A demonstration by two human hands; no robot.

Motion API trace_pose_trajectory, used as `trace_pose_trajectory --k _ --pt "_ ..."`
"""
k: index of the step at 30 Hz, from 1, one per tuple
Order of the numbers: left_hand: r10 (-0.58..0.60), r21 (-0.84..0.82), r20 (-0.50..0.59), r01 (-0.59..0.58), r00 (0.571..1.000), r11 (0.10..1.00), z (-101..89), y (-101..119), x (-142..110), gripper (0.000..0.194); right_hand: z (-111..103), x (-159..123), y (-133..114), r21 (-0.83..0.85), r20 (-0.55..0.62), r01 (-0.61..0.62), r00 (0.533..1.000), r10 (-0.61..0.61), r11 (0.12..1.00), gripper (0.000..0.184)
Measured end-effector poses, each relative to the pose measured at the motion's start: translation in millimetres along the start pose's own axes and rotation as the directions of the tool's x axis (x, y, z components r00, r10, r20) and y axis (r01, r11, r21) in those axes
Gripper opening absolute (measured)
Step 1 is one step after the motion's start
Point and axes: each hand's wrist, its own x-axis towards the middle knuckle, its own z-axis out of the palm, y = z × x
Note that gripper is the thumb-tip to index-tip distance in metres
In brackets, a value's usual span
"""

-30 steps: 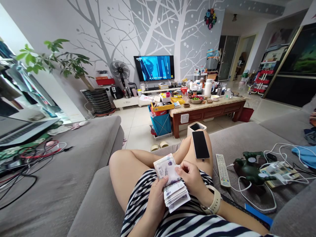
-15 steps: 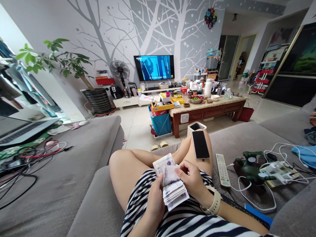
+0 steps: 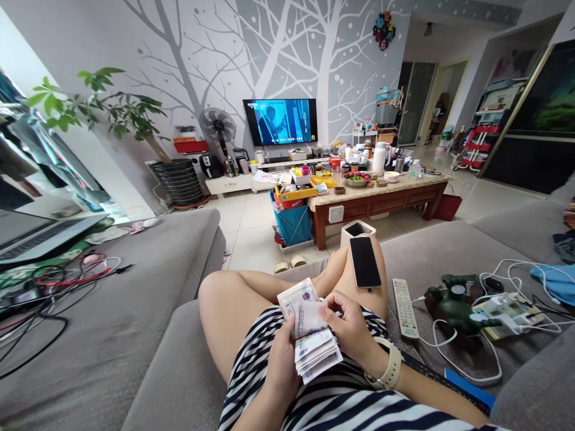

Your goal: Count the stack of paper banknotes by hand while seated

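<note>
I sit cross-legged on a grey sofa (image 3: 135,335) in a striped garment. My left hand (image 3: 281,362) is wrapped round a thick stack of banknotes (image 3: 309,332) from below. Fingers of my right hand (image 3: 348,326) pinch the top note at its right edge; a pale watch is on that wrist. A black phone (image 3: 365,262) lies face up on my right knee.
A white remote (image 3: 405,300), a dark green toy figure (image 3: 456,302) and tangled white cables (image 3: 516,299) lie on the sofa to my right. A laptop (image 3: 40,236) and more cables sit at the left. Ahead stand a cluttered wooden coffee table (image 3: 377,200), a fan and a television (image 3: 281,121).
My right fingers have shifted slightly on the top note and the stack has sunk a little. The television picture has changed. My view has tipped down slightly.
</note>
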Motion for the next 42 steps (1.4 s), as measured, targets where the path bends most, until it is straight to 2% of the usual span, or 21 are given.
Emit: trace_pose_trajectory --k 6,12,16,20,23,31,37,42 --pt "0.016 0.037 -0.028 -0.015 0.999 0.999 3.1 1 -2 0.023 0 -1 -1 0.015 -0.006 0.015 1.000 -0.015 1.000 0.024" --pt "0.105 0.134 -0.052 -0.097 0.993 0.986 -0.9 1 -3 0.011 -2 -4 -6 0.027 0.047 0.040 0.998 -0.041 0.999 0.026" --pt "0.141 0.163 -0.018 -0.137 0.990 0.977 -3.9 1 -1 0.015 -2 -5 -6 0.044 0.066 0.045 0.997 -0.048 0.998 0.026" --pt "0.168 0.220 0.059 -0.177 0.984 0.959 -5.0 1 0 0.010 -1 -3 -4 0.077 0.071 0.027 0.997 -0.033 0.997 0.025" --pt "0.144 0.229 0.105 -0.165 0.984 0.959 -4.3 1 1 0.011 0 -2 -3 0.096 0.072 0.017 0.997 -0.024 0.995 0.026" --pt "0.132 0.247 0.156 -0.168 0.979 0.954 -5.8 1 5 0.023 -1 -1 -4 0.103 0.073 0.019 0.997 -0.027 0.994 0.025" --pt "0.171 0.283 0.185 -0.219 0.968 0.934 -9.7 -1 7 0.024 0 -1 -4 0.104 0.079 0.031 0.996 -0.039 0.994 0.021" --pt "0.157 0.256 0.193 -0.205 0.969 0.945 -9.0 -1 8 0.029 0 -2 -4 0.106 0.088 0.019 0.996 -0.028 0.994 0.021"
